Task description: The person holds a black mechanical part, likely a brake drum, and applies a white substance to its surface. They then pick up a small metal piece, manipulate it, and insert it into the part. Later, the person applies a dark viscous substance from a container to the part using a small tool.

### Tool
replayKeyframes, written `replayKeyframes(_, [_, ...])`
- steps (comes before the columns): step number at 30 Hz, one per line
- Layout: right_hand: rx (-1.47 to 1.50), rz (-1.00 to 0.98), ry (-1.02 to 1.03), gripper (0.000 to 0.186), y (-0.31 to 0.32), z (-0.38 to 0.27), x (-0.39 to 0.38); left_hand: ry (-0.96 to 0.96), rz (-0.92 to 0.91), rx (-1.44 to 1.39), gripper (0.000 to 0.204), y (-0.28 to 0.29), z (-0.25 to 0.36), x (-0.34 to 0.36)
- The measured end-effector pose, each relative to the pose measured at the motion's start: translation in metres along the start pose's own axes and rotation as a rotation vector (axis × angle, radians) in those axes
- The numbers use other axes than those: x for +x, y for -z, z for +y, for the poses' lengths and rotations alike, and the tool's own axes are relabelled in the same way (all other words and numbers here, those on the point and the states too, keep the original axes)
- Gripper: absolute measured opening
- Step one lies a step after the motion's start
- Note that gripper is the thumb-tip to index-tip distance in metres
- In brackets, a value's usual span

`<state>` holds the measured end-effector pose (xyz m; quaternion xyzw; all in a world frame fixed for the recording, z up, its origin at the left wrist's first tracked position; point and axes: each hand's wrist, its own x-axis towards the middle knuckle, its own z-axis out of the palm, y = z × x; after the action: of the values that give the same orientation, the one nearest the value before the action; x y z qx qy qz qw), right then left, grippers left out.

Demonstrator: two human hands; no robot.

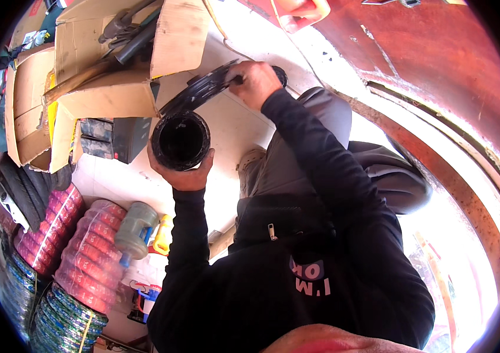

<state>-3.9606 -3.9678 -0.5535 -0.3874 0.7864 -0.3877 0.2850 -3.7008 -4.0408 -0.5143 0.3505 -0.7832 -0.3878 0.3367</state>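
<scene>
My left hand [180, 173] grips a black round container [198, 135] with an open top and a dark inside, held upright. Just beyond it, a long, curved black piece [194, 88], perhaps a tire seen edge-on, with pale smudges, runs up to the right. My right hand [257, 83] is closed at the upper part of this piece, fingers curled; whether a smaller item is also in those fingers, I cannot tell. The piece's far end shows just right of my knuckles.
Cardboard boxes [104, 100] with tools stand upper left. Lower left are wrapped coiled rolls [91, 253], dark tires [29, 191], a water jug [135, 229] and a yellow container [162, 235]. A red surface [438, 65] and rusty strip [462, 194] are right; my bent legs [314, 141] are below my right hand.
</scene>
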Motion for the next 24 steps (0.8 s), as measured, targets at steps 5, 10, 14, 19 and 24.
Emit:
replayKeyframes(5, [0.033,0.03,0.008,0.016,-0.002,-0.012,-0.001,0.016,0.02,-0.013,0.127,0.01,-0.006,-0.015])
replayKeyframes(10, [0.042,-0.015,0.104,0.017,-0.036,-0.034,-0.003,0.084,0.004,0.021,0.128,0.013,-0.003,-0.024])
replayKeyframes(14, [0.0,-0.008,0.088,0.017,-0.041,-0.033,-0.001,0.04,0.043,0.012,0.128,0.014,-0.009,-0.024])
replayKeyframes(19, [0.016,-0.03,0.199,0.011,-0.074,-0.06,0.006,0.023,0.048,0.031,0.13,0.018,-0.021,-0.024])
replayKeyframes(24, [-0.042,-0.065,0.133,0.015,-0.06,-0.064,0.004,0.056,0.057,-0.034,0.13,0.021,-0.024,-0.027])
